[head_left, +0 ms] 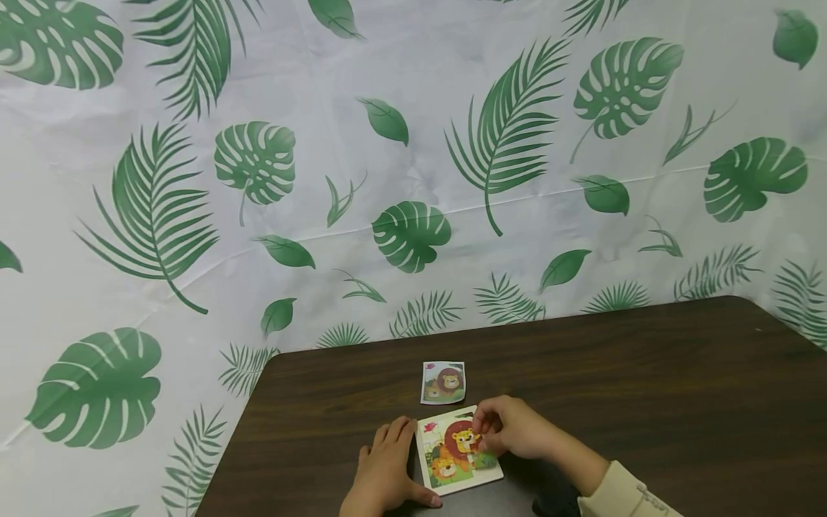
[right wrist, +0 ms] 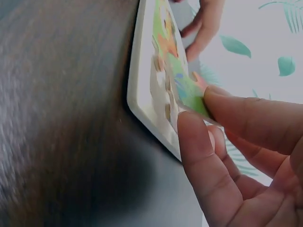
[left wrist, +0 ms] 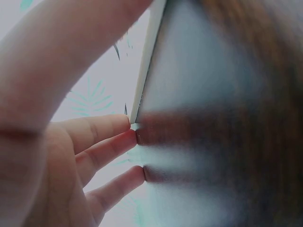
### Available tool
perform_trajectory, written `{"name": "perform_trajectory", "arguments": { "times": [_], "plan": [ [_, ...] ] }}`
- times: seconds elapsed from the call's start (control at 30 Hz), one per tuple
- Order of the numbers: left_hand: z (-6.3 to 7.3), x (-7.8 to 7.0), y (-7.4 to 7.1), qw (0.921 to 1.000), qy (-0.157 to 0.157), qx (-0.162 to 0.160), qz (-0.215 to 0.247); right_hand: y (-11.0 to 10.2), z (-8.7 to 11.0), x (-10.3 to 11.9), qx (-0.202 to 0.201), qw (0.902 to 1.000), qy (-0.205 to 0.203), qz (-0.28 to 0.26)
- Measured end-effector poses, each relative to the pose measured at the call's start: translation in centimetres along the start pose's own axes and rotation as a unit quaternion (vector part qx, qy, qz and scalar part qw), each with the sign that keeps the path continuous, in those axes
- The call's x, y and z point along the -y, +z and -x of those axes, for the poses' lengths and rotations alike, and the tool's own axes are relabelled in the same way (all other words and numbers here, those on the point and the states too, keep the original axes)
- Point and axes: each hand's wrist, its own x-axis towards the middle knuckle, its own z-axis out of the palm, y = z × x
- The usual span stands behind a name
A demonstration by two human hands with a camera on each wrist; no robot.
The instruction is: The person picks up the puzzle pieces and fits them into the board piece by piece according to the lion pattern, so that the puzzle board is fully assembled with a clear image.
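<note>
A square wooden jigsaw board point(head_left: 466, 488) with a pale rim lies on the table, its picture showing a lion with a reddish mane and an orange cub. At its left side my left hand point(head_left: 384, 463) is spread, with the thumb by the near left corner. The straight fingers point(left wrist: 102, 127) meet the table, one tip right at the board's edge. My right hand point(head_left: 517, 429) pinches a green jigsaw piece point(right wrist: 189, 92) between thumb and finger, tilted over the board's right part. A bare pale recess point(right wrist: 158, 87) shows under that piece.
A small paper card point(head_left: 444, 382) with the same lion picture lies just beyond the board. The dark wooden table point(head_left: 620, 380) stretches to the right. Behind it hangs a white cloth point(head_left: 310, 165) with green leaves. Something black point(head_left: 555, 499) sits by the right wrist.
</note>
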Motion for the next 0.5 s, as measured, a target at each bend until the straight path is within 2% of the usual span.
{"name": "perform_trajectory", "arguments": {
  "times": [0.23, 0.5],
  "plan": [
    [0.0, 0.0, 0.1, 0.9999, 0.008, -0.008, -0.005, 0.8, -0.1, 0.2, -0.002, 0.9988, 0.003, 0.049],
    [0.1, 0.0, 0.1, 0.9999, 0.007, -0.007, -0.006, 1.5, -0.1, 0.4, -0.026, 0.9947, 0.0, 0.099]
  ]
}}
